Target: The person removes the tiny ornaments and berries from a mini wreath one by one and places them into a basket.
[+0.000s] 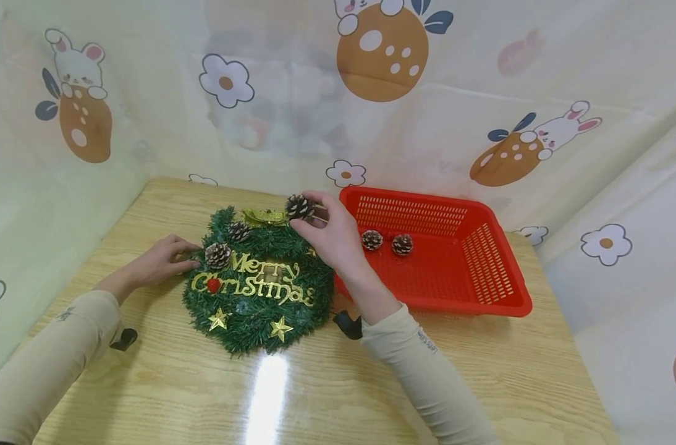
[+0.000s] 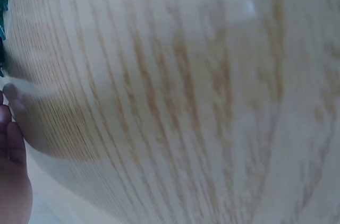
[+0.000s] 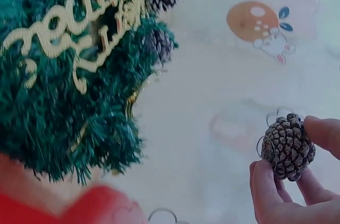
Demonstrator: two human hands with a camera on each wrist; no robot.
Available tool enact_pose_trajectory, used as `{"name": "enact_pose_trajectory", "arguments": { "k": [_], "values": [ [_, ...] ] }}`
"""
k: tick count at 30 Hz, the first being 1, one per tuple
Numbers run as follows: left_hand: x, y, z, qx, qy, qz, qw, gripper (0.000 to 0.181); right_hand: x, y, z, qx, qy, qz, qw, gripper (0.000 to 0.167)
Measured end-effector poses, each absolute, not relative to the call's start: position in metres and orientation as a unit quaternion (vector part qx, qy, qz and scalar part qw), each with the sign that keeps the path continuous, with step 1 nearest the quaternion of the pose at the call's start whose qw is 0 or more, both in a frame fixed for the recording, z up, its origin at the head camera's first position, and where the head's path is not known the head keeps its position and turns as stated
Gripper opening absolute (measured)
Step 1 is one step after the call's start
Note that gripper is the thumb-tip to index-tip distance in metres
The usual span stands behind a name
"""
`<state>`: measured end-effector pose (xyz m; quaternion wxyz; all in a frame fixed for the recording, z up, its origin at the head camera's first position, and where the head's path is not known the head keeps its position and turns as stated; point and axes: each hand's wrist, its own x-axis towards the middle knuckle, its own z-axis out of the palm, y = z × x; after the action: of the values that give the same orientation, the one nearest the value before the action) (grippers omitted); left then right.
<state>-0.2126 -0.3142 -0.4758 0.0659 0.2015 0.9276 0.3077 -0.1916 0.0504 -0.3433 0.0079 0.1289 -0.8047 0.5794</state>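
Right fingers [image 3: 262, 184] pinch rounded brown pinecone [image 3: 289, 147], overlapping pale-tipped scales [image 3: 291, 159]; left fingers [image 1: 183, 248] relaxed at wreath [image 1: 249, 322].

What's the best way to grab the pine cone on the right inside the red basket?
Probably pinch that pine cone across its scaly middle, reaching down from above: it is roundish and sits low inside the red basket, whose walls would hinder a sideways reach.

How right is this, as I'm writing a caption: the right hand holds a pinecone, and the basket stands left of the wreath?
Wrong side: the head view shows the basket standing right of the wreath. The right hand does hold a pinecone.
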Motion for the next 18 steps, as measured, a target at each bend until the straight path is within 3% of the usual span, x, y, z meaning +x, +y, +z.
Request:
{"name": "enact_pose_trajectory", "arguments": {
  "k": [18],
  "values": [
    [-0.214, -0.317, -0.481, 0.206, 0.925, 0.312, 0.061, 0.048, -0.229, 0.11, -0.318, 0.047, -0.79, 0.604, 0.094, 0.053]
  ]
}}
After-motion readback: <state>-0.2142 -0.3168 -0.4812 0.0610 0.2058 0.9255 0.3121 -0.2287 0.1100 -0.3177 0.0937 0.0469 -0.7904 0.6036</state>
